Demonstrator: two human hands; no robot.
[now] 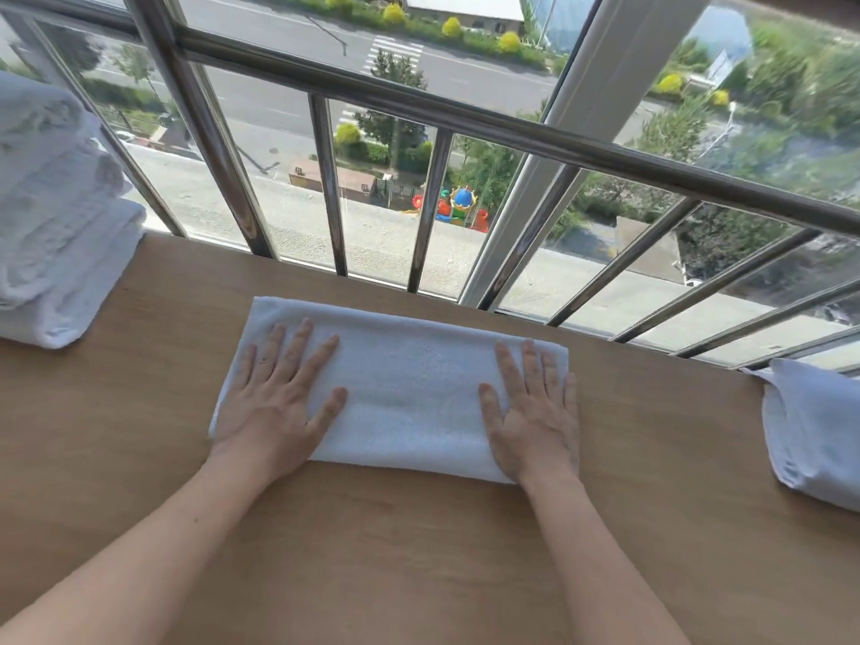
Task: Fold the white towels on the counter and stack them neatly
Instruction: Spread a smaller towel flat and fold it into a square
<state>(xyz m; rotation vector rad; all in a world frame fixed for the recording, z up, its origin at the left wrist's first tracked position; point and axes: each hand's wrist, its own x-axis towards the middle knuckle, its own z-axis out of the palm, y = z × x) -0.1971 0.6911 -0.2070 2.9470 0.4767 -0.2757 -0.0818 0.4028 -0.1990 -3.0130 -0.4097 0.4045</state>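
A white towel (405,384), folded into a long rectangle, lies flat on the wooden counter (419,551) in front of me. My left hand (279,398) presses flat on its left end, fingers spread. My right hand (535,412) presses flat on its right end, fingers apart. Neither hand grips the cloth. A stack of folded white towels (51,216) stands at the counter's far left. Another white towel (819,425) lies loosely at the right edge, partly cut off by the frame.
A metal railing (433,128) with vertical bars runs along the counter's back edge in front of a window overlooking a street. Bare wood stretches between the middle towel and both side towels, and toward me.
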